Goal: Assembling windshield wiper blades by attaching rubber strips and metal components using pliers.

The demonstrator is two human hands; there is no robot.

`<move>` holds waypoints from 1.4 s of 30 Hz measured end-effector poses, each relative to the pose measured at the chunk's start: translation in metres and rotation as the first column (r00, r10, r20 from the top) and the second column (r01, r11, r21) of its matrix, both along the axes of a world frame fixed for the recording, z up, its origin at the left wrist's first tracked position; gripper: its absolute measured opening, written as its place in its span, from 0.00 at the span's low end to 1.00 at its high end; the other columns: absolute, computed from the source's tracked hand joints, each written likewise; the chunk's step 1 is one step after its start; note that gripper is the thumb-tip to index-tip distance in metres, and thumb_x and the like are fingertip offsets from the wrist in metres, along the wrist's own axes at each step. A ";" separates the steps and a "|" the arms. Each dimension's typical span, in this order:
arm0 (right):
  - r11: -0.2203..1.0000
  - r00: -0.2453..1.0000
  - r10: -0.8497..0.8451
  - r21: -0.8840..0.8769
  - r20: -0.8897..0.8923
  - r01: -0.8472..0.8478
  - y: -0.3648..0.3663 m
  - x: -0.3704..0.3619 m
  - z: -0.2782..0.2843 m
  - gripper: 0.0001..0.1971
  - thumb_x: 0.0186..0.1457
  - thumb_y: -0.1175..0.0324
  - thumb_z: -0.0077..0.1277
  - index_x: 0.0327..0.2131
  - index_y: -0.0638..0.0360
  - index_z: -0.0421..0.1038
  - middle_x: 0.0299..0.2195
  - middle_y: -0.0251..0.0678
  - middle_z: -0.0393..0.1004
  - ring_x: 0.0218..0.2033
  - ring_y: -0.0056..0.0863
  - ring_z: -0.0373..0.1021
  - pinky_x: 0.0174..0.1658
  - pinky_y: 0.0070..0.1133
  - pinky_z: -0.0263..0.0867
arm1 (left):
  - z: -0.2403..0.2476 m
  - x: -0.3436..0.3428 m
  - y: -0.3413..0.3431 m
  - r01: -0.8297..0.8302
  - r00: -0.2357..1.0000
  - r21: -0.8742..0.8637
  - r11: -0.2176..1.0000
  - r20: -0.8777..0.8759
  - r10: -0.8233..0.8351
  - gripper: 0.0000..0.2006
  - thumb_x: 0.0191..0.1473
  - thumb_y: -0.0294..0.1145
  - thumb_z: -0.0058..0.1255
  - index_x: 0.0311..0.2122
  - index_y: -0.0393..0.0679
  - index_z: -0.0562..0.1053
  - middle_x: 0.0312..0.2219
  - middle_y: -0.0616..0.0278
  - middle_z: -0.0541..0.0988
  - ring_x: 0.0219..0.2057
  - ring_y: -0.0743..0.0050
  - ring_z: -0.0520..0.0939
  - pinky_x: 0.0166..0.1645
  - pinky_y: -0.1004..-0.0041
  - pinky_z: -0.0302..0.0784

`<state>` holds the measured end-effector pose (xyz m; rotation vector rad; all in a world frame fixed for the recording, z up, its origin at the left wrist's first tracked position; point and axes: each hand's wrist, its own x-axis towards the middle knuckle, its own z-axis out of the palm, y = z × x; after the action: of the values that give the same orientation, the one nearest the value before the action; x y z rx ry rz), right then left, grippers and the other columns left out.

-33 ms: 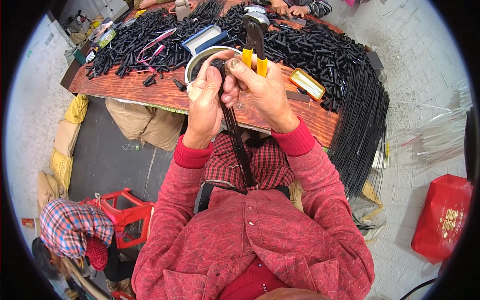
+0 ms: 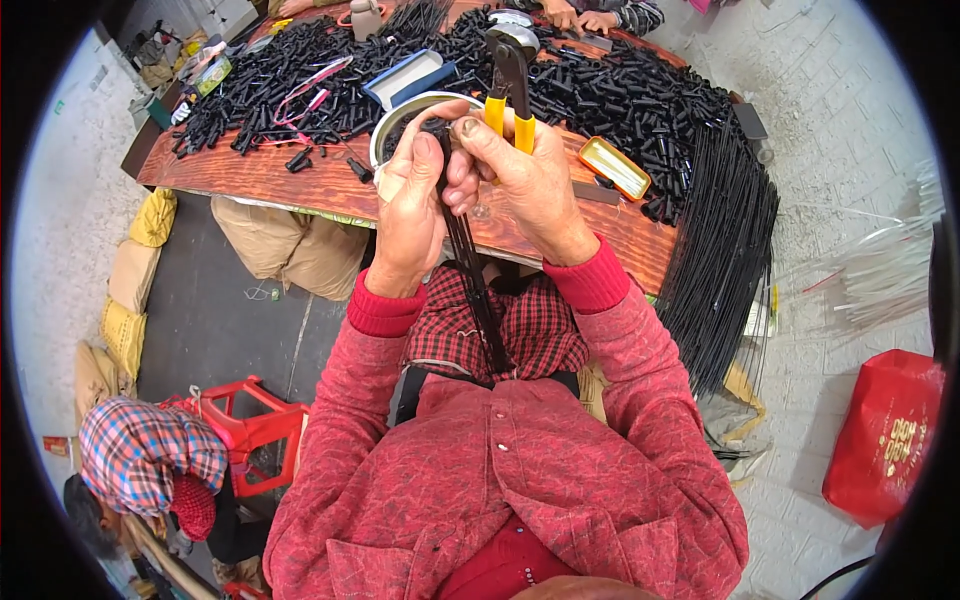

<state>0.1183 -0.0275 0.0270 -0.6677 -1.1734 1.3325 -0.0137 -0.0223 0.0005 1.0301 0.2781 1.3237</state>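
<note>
Both my hands are raised close together over the table's near edge. My left hand (image 2: 408,205) closes around a bundle of thin black strips (image 2: 468,260), which hang down toward my lap. My right hand (image 2: 535,185) grips yellow-handled pliers (image 2: 512,85), their dark jaws pointing away from me. The thumb and fingers of this hand also meet beside the top of the bundle; what they pinch there is too small to make out. Just behind my left hand stands a round bowl (image 2: 382,130) with a pale rim, its contents mostly hidden.
Small black tubular parts (image 2: 620,110) cover much of the wooden table (image 2: 320,190). Long black strips (image 2: 715,260) hang over its right end. An orange-rimmed box (image 2: 614,168) lies right of my hands, a blue case (image 2: 410,80) beyond them. Another person's hands (image 2: 580,20) work opposite. A red stool (image 2: 250,430) stands lower left.
</note>
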 end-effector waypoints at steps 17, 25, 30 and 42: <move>0.763 0.810 -0.525 0.564 0.259 0.315 0.009 0.002 -0.002 0.06 0.62 0.72 0.52 0.37 0.66 0.73 0.23 0.33 0.75 0.19 0.19 0.72 0.23 0.17 0.71 | -0.004 0.006 -0.001 -0.060 0.997 0.023 0.998 -0.047 0.061 0.21 0.67 0.46 0.42 0.57 0.42 0.66 0.25 0.73 0.64 0.21 0.89 0.60 0.25 0.84 0.57; 0.996 0.932 0.060 -0.083 0.358 -0.032 0.005 0.034 0.021 0.18 0.64 0.53 0.51 0.33 0.60 0.74 0.20 0.22 0.66 0.22 0.12 0.62 0.25 0.15 0.57 | -0.006 0.004 0.005 0.121 0.990 0.029 0.992 0.065 -0.122 0.26 0.67 0.47 0.43 0.63 0.41 0.61 0.22 0.73 0.60 0.20 0.88 0.57 0.23 0.84 0.52; 0.993 0.595 0.089 -0.023 0.799 -0.117 0.003 0.074 0.023 0.17 0.65 0.54 0.49 0.33 0.60 0.74 0.21 0.22 0.66 0.23 0.11 0.58 0.26 0.15 0.57 | -0.009 0.001 0.011 0.032 0.996 0.046 0.998 0.077 -0.036 0.28 0.67 0.48 0.40 0.63 0.38 0.58 0.22 0.74 0.57 0.19 0.89 0.56 0.21 0.85 0.51; 0.978 0.317 -0.063 0.121 0.946 -0.168 0.006 0.074 0.028 0.12 0.59 0.65 0.50 0.42 0.63 0.74 0.24 0.40 0.75 0.26 0.29 0.72 0.32 0.27 0.68 | -0.016 0.005 0.013 -0.232 0.949 0.143 0.962 -0.184 0.256 0.16 0.70 0.43 0.36 0.50 0.41 0.68 0.19 0.73 0.61 0.19 0.88 0.58 0.22 0.83 0.53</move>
<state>0.1919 -0.0216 0.0552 -1.3781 -2.2842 0.7381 -0.0082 -0.0089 -0.0151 1.2646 0.4973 1.4743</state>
